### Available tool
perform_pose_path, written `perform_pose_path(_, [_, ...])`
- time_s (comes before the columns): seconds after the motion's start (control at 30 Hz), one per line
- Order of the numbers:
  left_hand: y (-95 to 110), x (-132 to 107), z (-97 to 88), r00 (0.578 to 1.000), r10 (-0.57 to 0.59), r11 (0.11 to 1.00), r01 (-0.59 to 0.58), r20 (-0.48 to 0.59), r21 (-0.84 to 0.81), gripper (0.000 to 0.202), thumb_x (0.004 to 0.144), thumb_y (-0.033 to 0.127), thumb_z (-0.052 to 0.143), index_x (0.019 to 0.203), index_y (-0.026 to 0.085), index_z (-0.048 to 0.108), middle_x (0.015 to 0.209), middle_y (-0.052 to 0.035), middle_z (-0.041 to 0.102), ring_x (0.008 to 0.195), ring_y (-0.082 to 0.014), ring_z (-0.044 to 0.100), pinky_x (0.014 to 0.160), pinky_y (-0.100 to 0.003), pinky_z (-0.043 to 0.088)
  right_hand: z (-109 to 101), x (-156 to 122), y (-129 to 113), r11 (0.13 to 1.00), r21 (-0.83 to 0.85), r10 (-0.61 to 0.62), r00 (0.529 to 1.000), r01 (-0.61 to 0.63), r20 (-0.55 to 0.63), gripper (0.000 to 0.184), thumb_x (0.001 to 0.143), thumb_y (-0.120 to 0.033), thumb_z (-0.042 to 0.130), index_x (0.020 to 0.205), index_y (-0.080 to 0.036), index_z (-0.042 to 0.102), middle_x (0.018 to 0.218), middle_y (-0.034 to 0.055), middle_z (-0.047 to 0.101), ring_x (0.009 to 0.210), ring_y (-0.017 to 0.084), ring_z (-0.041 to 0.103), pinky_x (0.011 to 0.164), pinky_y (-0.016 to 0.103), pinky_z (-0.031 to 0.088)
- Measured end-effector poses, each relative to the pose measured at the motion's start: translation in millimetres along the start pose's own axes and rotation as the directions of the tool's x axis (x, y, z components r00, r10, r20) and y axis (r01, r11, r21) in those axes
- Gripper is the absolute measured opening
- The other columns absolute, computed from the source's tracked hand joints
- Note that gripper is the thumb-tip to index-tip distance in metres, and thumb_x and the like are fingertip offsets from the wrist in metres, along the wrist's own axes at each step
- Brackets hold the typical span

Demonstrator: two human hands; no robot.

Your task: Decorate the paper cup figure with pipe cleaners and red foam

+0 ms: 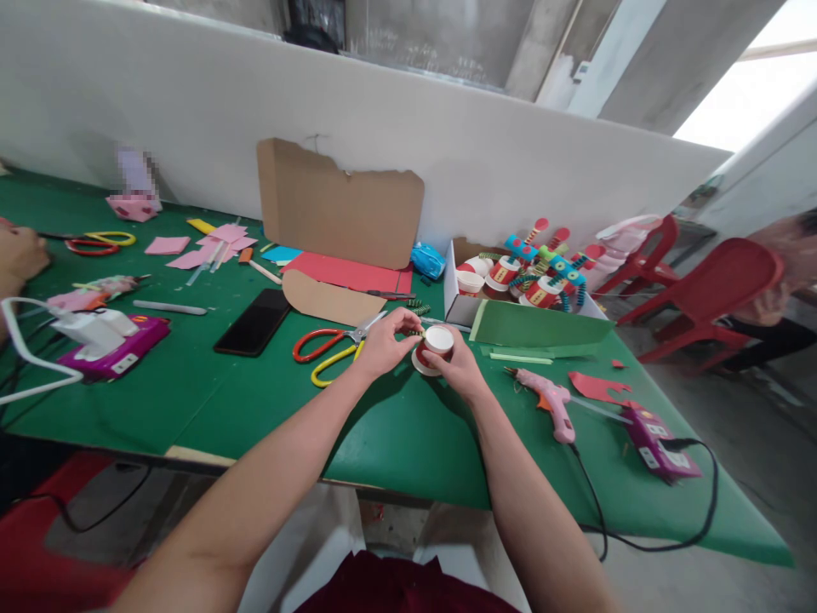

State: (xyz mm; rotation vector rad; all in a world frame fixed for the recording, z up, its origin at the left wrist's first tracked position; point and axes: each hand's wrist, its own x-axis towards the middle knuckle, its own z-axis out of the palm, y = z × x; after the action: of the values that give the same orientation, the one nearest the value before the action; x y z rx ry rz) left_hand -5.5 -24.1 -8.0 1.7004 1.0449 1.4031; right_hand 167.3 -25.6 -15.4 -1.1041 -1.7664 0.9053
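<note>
My two hands meet over the green table [396,434] around a small paper cup [437,340] with a red band and a white bottom facing up. My right hand [460,368] wraps the cup from the right and below. My left hand [387,339] pinches a small green and yellow coiled piece against the cup's left side. Just left of my hands lie scissors [332,345] with red and yellow handles.
A pink glue gun [550,402] and purple power strip [657,443] lie to the right. A box [457,294] of finished cup figures stands behind. A black phone [254,322], cardboard [338,204], paper scraps and another person's hand [19,255] are left. Red chairs [702,298] stand right.
</note>
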Motion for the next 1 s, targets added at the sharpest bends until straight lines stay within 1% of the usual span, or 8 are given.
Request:
perform_pose_path(0.23, [-2.5,-0.1,0.1,1.0,0.0,1.0,0.0,-0.001,0.0,0.02,0.073,0.015,0.063,0.091,0.018,0.056,0.087,-0.0025,0.067,0.084,-0.0155,0.065,0.084,-0.035,0.052,-0.4,0.1,-0.1,1.0,-0.002,0.008,1.0,-0.008,0.002,0.052,0.07,-0.036,0.069,0.117,-0.021,0.053,0.115,0.0088,0.062,0.106,0.025,0.058,0.096,0.04,0.042])
perform_pose_path(0.43, [0.1,-0.4,0.1,1.0,-0.005,1.0,0.005,-0.001,0.008,0.02,0.072,0.015,0.062,0.091,0.018,0.055,0.087,-0.0027,0.067,0.084,-0.0155,0.065,0.084,-0.034,0.052,-0.8,0.1,-0.7,1.0,-0.01,0.004,1.0,-0.004,-0.001,0.052,0.07,-0.037,0.069,0.117,-0.022,0.053,0.116,0.0086,0.062,0.106,0.025,0.058,0.097,0.041,0.042])
perform_pose_path(0.73, [-1.4,-0.3,-0.4,1.0,0.006,1.0,-0.006,0.008,0.017,0.021,0.073,0.015,0.062,0.092,0.019,0.055,0.087,-0.0024,0.066,0.085,-0.0156,0.064,0.084,-0.034,0.051,-1.1,-0.1,-3.8,1.0,0.005,0.021,1.0,-0.022,0.011,0.055,0.069,-0.037,0.068,0.119,-0.02,0.053,0.117,0.0102,0.062,0.108,0.026,0.058,0.098,0.041,0.041])
perform_pose_path(0.83, [-0.5,-0.6,-0.3,0.999,0.039,0.997,-0.04,0.014,0.071,0.02,0.074,0.016,0.062,0.092,0.019,0.056,0.087,-0.0019,0.066,0.084,-0.0154,0.063,0.082,-0.032,0.052,-2.5,-0.5,-6.0,0.999,0.009,0.038,0.999,-0.038,0.012,0.062,0.068,-0.038,0.07,0.124,-0.022,0.051,0.122,0.0093,0.061,0.113,0.027,0.056,0.102,0.042,0.039])
perform_pose_path(1.0, [1.3,-1.8,0.1,0.997,0.082,0.987,-0.083,0.016,0.136,0.017,0.075,0.017,0.06,0.092,0.02,0.058,0.092,-0.0027,0.064,0.081,-0.0145,0.061,0.077,-0.029,0.051,-4.5,-2.5,-12.3,0.994,0.025,0.107,0.994,-0.107,-0.003,0.083,0.064,-0.039,0.075,0.138,-0.024,0.041,0.133,0.0087,0.054,0.123,0.027,0.051,0.106,0.042,0.036])
